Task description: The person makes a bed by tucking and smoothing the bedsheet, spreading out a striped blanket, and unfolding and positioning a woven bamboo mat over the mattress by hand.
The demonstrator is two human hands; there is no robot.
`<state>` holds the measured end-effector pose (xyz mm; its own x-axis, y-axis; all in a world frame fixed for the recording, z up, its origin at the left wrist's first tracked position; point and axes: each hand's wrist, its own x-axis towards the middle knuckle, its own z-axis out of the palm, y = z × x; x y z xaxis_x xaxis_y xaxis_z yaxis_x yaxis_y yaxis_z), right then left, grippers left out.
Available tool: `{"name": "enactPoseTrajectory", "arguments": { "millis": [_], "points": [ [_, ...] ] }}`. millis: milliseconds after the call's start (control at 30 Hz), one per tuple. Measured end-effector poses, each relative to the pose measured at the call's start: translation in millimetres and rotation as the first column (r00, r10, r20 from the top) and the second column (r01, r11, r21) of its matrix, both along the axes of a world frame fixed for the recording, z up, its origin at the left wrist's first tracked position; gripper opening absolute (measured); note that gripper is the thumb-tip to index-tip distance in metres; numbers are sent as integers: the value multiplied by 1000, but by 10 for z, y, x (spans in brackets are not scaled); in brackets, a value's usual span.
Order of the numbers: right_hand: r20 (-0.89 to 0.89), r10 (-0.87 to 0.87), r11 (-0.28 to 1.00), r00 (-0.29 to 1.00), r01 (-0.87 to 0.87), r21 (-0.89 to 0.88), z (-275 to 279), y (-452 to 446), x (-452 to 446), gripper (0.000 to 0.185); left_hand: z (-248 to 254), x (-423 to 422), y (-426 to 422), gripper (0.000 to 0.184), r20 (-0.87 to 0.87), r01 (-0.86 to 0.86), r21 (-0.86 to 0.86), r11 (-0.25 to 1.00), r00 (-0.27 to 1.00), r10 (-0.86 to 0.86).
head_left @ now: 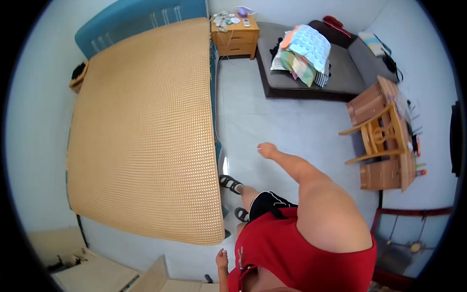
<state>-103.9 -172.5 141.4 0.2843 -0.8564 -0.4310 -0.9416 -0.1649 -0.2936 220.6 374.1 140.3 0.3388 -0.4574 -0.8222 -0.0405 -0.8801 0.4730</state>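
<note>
My right hand (266, 150) hangs over the pale tiled floor (248, 126), between the bed and the wooden chair. Its fingers are curled in, and I see nothing held in them. Lower down, my left hand (222, 260) is near the bed's bottom corner, fingers loosely bent and somewhat apart, with no object visible. Neither hand touches anything. Beside me is a large bed covered by a tan woven mat (146, 131), whose edge overhangs the side. My feet, in dark sandals (230, 184), stand close to that edge.
A wooden nightstand (236, 39) with small items stands by the blue headboard (131, 24). Folded bedding (306, 51) is piled on a grey sofa (340, 73). At right are a wooden chair (377, 136) and desk (382, 175). Pale wooden furniture (97, 272) stands beyond the bed's foot.
</note>
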Motion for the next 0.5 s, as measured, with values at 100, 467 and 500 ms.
{"name": "enactPoseTrajectory", "arguments": {
  "millis": [100, 467, 500],
  "points": [
    [80, -148, 989, 986, 147, 19, 81, 450, -705, 31, 89, 177, -262, 38, 83, 107, -77, 991, 991, -101],
    [-105, 3, 840, 994, 55, 540, 208, 3334, -2610, 31, 146, 362, -583, 42, 271, 646, 103, 756, 714, -646],
    [-73, -5, 883, 997, 39, 467, 35, 3388, -2800, 31, 85, 364, -620, 43, 200, 626, 41, 778, 758, -621]
  ]
}}
